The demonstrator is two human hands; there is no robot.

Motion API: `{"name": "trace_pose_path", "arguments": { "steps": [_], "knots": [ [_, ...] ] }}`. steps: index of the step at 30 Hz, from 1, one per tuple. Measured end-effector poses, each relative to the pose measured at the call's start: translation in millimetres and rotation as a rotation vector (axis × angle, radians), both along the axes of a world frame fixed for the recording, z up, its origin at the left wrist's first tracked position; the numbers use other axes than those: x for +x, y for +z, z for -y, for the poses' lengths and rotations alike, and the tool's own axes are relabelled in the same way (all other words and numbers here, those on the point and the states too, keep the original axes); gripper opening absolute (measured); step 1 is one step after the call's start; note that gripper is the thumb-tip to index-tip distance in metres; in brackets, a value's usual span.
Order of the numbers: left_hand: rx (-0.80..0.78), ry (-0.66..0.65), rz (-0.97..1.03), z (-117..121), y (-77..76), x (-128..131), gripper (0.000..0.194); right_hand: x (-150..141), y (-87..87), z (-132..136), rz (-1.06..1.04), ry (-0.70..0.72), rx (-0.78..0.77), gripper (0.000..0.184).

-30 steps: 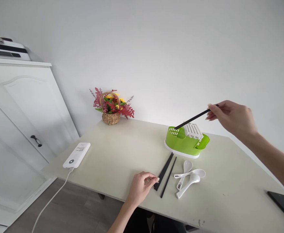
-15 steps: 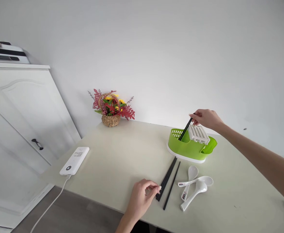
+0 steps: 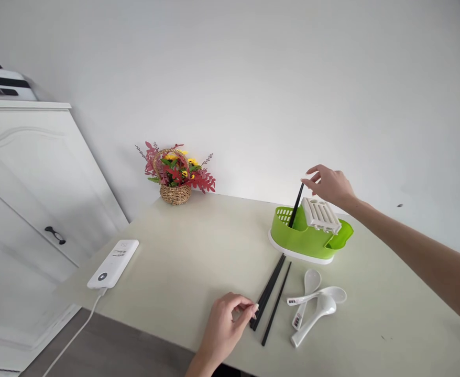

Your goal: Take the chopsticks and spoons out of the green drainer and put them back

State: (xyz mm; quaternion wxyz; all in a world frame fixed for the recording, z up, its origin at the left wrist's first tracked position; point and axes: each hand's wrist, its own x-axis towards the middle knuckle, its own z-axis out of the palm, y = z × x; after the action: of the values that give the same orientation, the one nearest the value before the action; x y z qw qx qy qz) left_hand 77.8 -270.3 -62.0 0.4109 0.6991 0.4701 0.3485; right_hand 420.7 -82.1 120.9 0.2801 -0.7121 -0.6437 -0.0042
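Several slim black chopsticks (image 3: 268,291) lie by the pinched left hand (image 3: 227,320), right hand (image 3: 329,185) fingers apart.

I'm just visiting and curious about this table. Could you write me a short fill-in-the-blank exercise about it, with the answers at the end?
1. The hand nearest the oval green plastic holder is the person's ____ one.
2. The slender straight chopsticks are coloured ____.
3. The glossy white spoons number ____.
4. The sunflower-like blooms in the woven tan basket are ____.

Missing words: right; black; three; yellow.
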Motion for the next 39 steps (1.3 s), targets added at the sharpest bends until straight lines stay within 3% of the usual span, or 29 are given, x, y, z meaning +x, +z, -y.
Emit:
{"name": "trace_pose_path", "arguments": {
  "steps": [3,6,9,12,17,22,28,39],
  "knots": [
    [0.008,-0.007,0.002,0,-1.1,0,0.029,-25,2.9,30,0.174,0.188,0.077,0.034],
    [0.011,-0.011,0.009,1,-0.6,1,0.032,-51,-4.4,61,0.437,0.484,0.004,0.027],
    [0.015,-0.013,0.012,1,0.3,1,0.035,-70,-25.8,85,0.670,0.709,-0.107,0.027],
    [0.022,-0.012,0.009,2,0.8,1,0.036,-78,-57.3,97,0.839,0.826,-0.253,0.027],
    [0.047,-0.014,0.004,4,1.0,1,0.037,-80,-106.2,104,0.941,0.868,-0.338,0.032],
    [0.066,-0.026,0.006,5,0.2,1,0.037,-75,-130.6,105,0.971,0.875,-0.338,0.035],
    [0.076,-0.028,0.014,4,-1.6,2,0.036,-72,-139.6,104,0.952,0.868,-0.314,0.033],
    [0.083,-0.039,0.018,4,-2.9,1,0.036,-82,-136.2,107,0.967,0.862,-0.294,0.022]
  ]
}}
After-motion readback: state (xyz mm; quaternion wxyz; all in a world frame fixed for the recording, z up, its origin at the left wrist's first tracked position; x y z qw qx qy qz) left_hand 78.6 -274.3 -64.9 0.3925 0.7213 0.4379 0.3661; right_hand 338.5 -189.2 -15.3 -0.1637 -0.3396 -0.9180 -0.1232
